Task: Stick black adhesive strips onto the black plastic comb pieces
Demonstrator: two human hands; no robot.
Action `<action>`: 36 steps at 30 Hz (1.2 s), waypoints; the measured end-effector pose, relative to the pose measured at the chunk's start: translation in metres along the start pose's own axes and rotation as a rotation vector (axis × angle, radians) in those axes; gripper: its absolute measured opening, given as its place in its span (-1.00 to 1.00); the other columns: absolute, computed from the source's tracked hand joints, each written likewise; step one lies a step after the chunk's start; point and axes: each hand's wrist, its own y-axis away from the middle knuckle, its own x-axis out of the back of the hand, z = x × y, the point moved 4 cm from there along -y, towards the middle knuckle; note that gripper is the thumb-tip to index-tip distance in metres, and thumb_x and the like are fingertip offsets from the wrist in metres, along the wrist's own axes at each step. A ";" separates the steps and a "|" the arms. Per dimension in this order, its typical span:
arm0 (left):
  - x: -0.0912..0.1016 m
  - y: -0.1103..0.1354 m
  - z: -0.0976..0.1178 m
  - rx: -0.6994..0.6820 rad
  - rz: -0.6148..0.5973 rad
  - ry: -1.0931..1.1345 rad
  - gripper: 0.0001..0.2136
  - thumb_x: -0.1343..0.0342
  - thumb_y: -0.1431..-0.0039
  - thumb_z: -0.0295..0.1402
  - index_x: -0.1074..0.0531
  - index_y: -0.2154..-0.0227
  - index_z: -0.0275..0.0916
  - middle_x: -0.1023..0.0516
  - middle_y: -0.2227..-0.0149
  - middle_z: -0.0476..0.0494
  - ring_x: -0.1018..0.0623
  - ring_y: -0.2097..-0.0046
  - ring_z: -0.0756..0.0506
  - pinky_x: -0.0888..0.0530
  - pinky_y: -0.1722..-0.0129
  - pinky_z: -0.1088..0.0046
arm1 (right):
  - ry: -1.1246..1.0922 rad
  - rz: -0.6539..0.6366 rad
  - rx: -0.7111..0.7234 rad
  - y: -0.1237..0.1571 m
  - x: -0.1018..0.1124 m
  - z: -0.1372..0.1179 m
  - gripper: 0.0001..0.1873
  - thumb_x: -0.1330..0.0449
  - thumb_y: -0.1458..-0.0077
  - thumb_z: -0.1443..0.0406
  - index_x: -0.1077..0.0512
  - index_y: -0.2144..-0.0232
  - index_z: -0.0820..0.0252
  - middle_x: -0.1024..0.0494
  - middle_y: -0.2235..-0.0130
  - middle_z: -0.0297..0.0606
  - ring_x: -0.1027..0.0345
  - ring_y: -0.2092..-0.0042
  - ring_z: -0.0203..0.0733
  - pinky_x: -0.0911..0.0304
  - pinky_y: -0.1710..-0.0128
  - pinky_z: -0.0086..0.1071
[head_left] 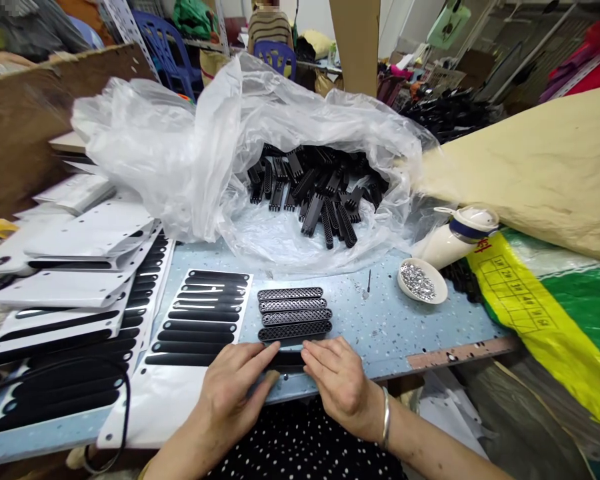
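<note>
Dotted black garment (pixel 305 443) nearest; 1 black piece (pixel 289 361) at the near edge of the blue table (pixel 370 333).
Left hand (pixel 233 380): thumb and fingers grasping its left end. Right hand (pixel 341 381): fingertips touching its right end, thumb hidden, grip cannot be told. Just beyond: 4 latticed pieces (pixel 295 316), in a row.

Wears black garment (pixel 300 445) scattered with small, round white dots | right wrist (pixel 375 408) bears a smooth, silver-coloured bangle (pixel 386 417)
</note>
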 end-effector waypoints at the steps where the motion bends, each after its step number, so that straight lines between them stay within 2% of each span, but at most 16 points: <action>1: -0.002 -0.002 0.001 -0.017 -0.026 -0.011 -0.73 -0.11 -0.24 -0.47 -0.47 0.01 -0.25 -0.59 0.25 -0.23 -0.57 0.25 -0.16 -0.54 0.28 0.26 | 0.006 0.001 0.000 0.000 -0.001 0.000 -0.66 -0.07 -0.18 0.53 -0.43 0.00 0.44 -0.59 0.05 0.05 -0.43 0.09 0.05 -0.41 0.26 -0.05; 4: -0.004 -0.006 0.002 -0.058 -0.050 -0.048 -0.79 -0.09 -0.25 -0.48 -0.52 0.08 -0.24 -0.55 0.30 -0.21 -0.53 0.30 -0.15 -0.50 0.34 0.27 | -0.012 0.002 -0.011 -0.002 0.002 -0.002 -0.67 -0.06 -0.18 0.52 -0.47 0.04 0.35 -0.58 0.03 0.00 -0.43 0.06 0.09 -0.42 0.23 -0.02; 7: -0.004 -0.006 0.001 -0.073 -0.051 -0.057 -0.79 -0.09 -0.25 -0.49 -0.53 0.09 -0.25 -0.53 0.28 -0.22 -0.51 0.29 -0.15 -0.49 0.33 0.29 | -0.056 0.053 -0.095 -0.004 0.023 0.000 -0.73 -0.16 -0.18 0.44 -0.50 0.07 0.26 -0.57 0.02 -0.03 -0.46 0.10 0.03 -0.43 0.19 -0.06; 11: -0.004 -0.005 0.002 -0.062 -0.065 -0.043 -0.79 -0.11 -0.25 -0.46 -0.51 0.07 -0.26 -0.52 0.26 -0.23 -0.51 0.27 -0.15 -0.48 0.30 0.29 | -0.038 0.235 -0.308 0.010 0.062 0.017 -0.75 -0.23 -0.13 0.46 -0.51 0.11 0.25 -0.62 0.24 -0.10 -0.49 0.23 -0.10 -0.45 0.25 -0.20; 13: -0.004 -0.006 0.003 -0.057 -0.059 -0.041 -0.78 -0.12 -0.25 -0.45 -0.50 0.06 -0.27 -0.52 0.26 -0.22 -0.52 0.27 -0.15 -0.47 0.29 0.29 | -0.062 0.272 -0.412 0.021 0.072 0.027 -0.81 -0.22 -0.12 0.47 -0.54 0.21 0.23 -0.59 0.35 -0.17 -0.48 0.33 -0.16 -0.45 0.35 -0.29; 16: -0.005 -0.009 0.002 -0.068 -0.045 -0.051 -0.77 -0.11 -0.25 -0.44 -0.48 0.05 -0.28 -0.54 0.27 -0.20 -0.53 0.28 -0.13 -0.48 0.30 0.32 | -0.154 0.205 -0.484 0.030 0.064 0.032 -0.81 -0.24 -0.08 0.44 -0.55 0.23 0.21 -0.58 0.35 -0.19 -0.47 0.35 -0.16 -0.45 0.38 -0.31; 20: -0.002 -0.012 0.001 -0.093 -0.039 -0.077 -0.81 -0.10 -0.26 -0.42 -0.49 0.10 -0.26 -0.56 0.29 -0.19 -0.55 0.30 -0.11 -0.50 0.32 0.34 | -0.235 0.131 -0.474 0.029 0.045 0.024 -0.65 -0.26 -0.02 0.42 -0.52 0.08 0.21 -0.59 0.18 -0.09 -0.49 0.22 -0.10 -0.47 0.34 -0.29; 22: 0.004 -0.013 0.005 -0.102 -0.011 -0.120 -0.82 -0.11 -0.25 -0.39 -0.50 0.12 -0.25 -0.58 0.27 -0.21 -0.56 0.28 -0.14 -0.52 0.31 0.32 | -0.243 0.139 -0.467 0.028 0.048 0.026 -0.66 -0.27 -0.03 0.39 -0.51 0.09 0.21 -0.59 0.23 -0.12 -0.48 0.28 -0.13 -0.46 0.37 -0.31; 23: 0.007 -0.014 0.009 -0.105 0.015 -0.144 -0.82 -0.11 -0.25 -0.38 -0.50 0.12 -0.25 -0.59 0.24 -0.22 -0.57 0.26 -0.16 -0.52 0.29 0.30 | -0.222 0.149 -0.470 0.029 0.053 0.030 -0.74 -0.26 -0.05 0.37 -0.53 0.15 0.21 -0.59 0.30 -0.16 -0.47 0.33 -0.16 -0.44 0.40 -0.33; 25: 0.012 -0.017 0.020 -0.114 0.061 -0.163 -0.81 -0.14 -0.23 -0.38 -0.50 0.11 -0.25 -0.61 0.21 -0.23 -0.58 0.23 -0.18 -0.52 0.25 0.26 | -0.077 0.174 -0.500 0.032 0.068 0.048 -0.90 -0.22 -0.12 0.32 -0.55 0.35 0.22 -0.55 0.45 -0.24 -0.41 0.44 -0.22 -0.38 0.46 -0.37; 27: 0.010 -0.023 0.033 -0.146 0.077 -0.118 -0.82 -0.16 -0.21 -0.42 -0.49 0.12 -0.27 -0.62 0.21 -0.22 -0.57 0.20 -0.18 -0.51 0.21 0.26 | 0.165 0.174 -0.565 0.034 0.083 0.074 -0.72 -0.13 -0.20 0.27 -0.50 0.52 0.22 -0.49 0.55 -0.28 -0.36 0.51 -0.25 -0.30 0.51 -0.42; 29: 0.000 -0.030 0.044 -0.180 0.057 -0.040 -0.83 -0.15 -0.21 -0.48 -0.49 0.14 -0.30 -0.61 0.22 -0.23 -0.56 0.18 -0.18 -0.50 0.18 0.25 | 0.294 0.143 -0.598 0.030 0.088 0.101 -0.66 -0.11 -0.20 0.26 -0.48 0.57 0.22 -0.47 0.60 -0.29 -0.32 0.55 -0.27 -0.22 0.55 -0.44; 33: -0.030 -0.046 0.052 -0.212 -0.004 0.022 -0.83 -0.07 -0.23 -0.50 -0.46 0.14 -0.37 -0.58 0.24 -0.29 -0.53 0.22 -0.20 -0.49 0.26 0.20 | 0.473 0.063 -0.630 0.009 0.076 0.146 -0.68 -0.15 -0.16 0.27 -0.47 0.60 0.24 -0.48 0.57 -0.22 -0.32 0.50 -0.24 -0.15 0.47 -0.42; 36: -0.043 -0.050 0.053 -0.180 -0.057 -0.012 -0.83 -0.02 -0.24 -0.50 -0.45 0.15 -0.37 -0.56 0.31 -0.29 -0.50 0.30 -0.21 -0.47 0.35 0.18 | 0.555 0.029 -0.663 -0.003 0.060 0.164 -0.72 -0.15 -0.14 0.30 -0.46 0.59 0.25 -0.48 0.53 -0.15 -0.30 0.47 -0.19 -0.09 0.46 -0.38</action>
